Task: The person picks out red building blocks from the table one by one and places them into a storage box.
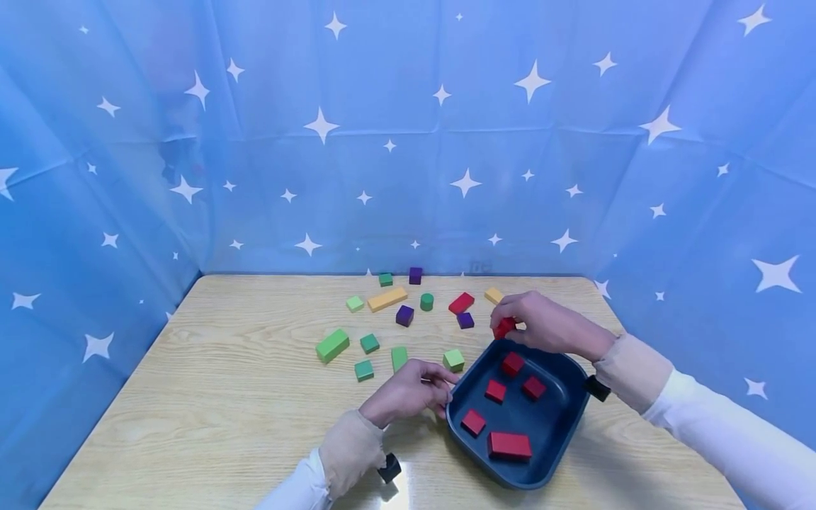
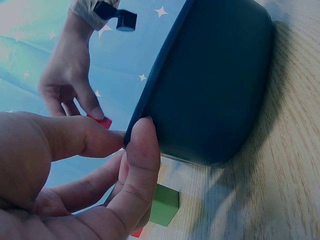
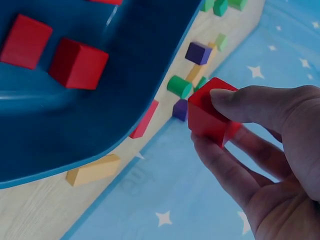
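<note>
A dark blue bin stands on the table at the front right, with several red blocks lying inside it. My left hand pinches the bin's near-left rim between thumb and fingers, which the left wrist view shows up close. Just beyond the bin's far rim, my right hand holds a red block between thumb and fingertips. In the right wrist view that block is off to the side of the bin, over the starry curtain behind. A light green block sits by the bin's left side, close to my left fingers.
Behind the bin lie a flat red block, purple blocks, a green cylinder and yellow blocks. Several green blocks are spread left of it. A blue starry curtain borders the wooden table.
</note>
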Demonstrator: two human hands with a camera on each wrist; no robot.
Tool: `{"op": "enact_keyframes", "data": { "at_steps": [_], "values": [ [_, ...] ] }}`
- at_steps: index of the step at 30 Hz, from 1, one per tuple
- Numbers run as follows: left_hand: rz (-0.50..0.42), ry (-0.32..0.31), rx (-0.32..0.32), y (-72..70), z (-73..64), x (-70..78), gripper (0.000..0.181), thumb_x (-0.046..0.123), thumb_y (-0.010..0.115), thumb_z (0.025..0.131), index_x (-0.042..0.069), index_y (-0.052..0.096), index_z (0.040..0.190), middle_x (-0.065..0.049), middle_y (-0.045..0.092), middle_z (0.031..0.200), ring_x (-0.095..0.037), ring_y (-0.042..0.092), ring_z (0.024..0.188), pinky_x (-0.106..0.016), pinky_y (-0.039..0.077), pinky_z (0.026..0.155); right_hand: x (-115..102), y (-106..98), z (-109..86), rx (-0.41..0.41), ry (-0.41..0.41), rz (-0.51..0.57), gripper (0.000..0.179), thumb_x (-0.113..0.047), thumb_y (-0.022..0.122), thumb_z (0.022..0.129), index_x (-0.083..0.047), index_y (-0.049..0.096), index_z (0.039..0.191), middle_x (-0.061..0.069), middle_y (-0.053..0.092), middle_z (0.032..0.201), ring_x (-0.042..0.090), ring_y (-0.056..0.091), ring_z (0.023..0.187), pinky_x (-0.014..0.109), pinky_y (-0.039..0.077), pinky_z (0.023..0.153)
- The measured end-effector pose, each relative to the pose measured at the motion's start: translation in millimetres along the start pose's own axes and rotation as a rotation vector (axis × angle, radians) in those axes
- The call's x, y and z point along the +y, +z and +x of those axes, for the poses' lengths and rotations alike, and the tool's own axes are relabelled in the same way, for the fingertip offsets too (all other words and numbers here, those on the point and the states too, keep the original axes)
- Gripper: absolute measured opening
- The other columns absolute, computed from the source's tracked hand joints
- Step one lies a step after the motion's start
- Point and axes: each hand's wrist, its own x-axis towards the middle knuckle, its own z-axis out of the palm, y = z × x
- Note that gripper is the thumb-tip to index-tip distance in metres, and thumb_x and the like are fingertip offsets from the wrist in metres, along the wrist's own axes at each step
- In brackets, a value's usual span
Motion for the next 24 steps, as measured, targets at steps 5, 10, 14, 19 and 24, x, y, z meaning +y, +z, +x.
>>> {"op": "enact_keyframes", "data": {
  "at_steps": [5,10,14,19,24],
  "values": [
    [-0.006,0.009,-0.001,0.4,-0.5,-0.5,0.028,-0.009,0.062,0.089,0.002,0.073,0.112,-0.008,0.065,0.089,-0.017,0.064,0.07,-0.036,0.064,0.07,-9,0,-13.4,-0.03,-0.007,0.025,0.024,-0.003,0.078,0.087,-0.02,0.075,0.104,-0.005,0.071,0.101,0.007,0.066,0.09,0.033,0.063,0.08],
    [-0.013,0.012,-0.001,1.0,0.2,-0.7,0.029,-0.009,0.062,0.089,0.002,0.074,0.112,-0.009,0.065,0.089,-0.017,0.063,0.069,-0.037,0.064,0.07,-13,1,-24.4,-0.059,0.005,0.048,0.031,-0.001,0.078,0.086,-0.025,0.074,0.104,-0.006,0.072,0.105,0.007,0.067,0.091,0.034,0.063,0.082],
    [-0.014,0.013,0.001,0.8,0.3,-0.8,0.028,-0.009,0.062,0.089,0.002,0.074,0.111,-0.009,0.065,0.089,-0.017,0.063,0.069,-0.037,0.064,0.07,-16,4,-30.3,-0.08,0.0,0.054,0.033,-0.001,0.079,0.085,-0.028,0.074,0.104,-0.006,0.071,0.109,0.009,0.067,0.097,0.035,0.063,0.083],
    [-0.014,0.015,0.003,0.0,0.0,-0.6,0.027,-0.009,0.062,0.089,0.002,0.074,0.111,-0.01,0.065,0.088,-0.017,0.063,0.069,-0.036,0.064,0.069,-18,14,-37.0,-0.122,-0.023,0.066,0.031,0.0,0.079,0.085,-0.025,0.074,0.103,-0.008,0.07,0.104,0.007,0.062,0.093,0.029,0.062,0.078],
    [-0.012,0.02,0.002,0.0,-0.1,-1.0,0.027,-0.009,0.062,0.089,0.001,0.073,0.111,-0.009,0.065,0.087,-0.016,0.063,0.069,-0.036,0.064,0.07,-17,29,-44.5,-0.176,-0.049,0.085,0.027,0.0,0.078,0.085,-0.021,0.075,0.102,-0.006,0.069,0.106,0.004,0.061,0.09,0.024,0.06,0.074]
  ]
}}
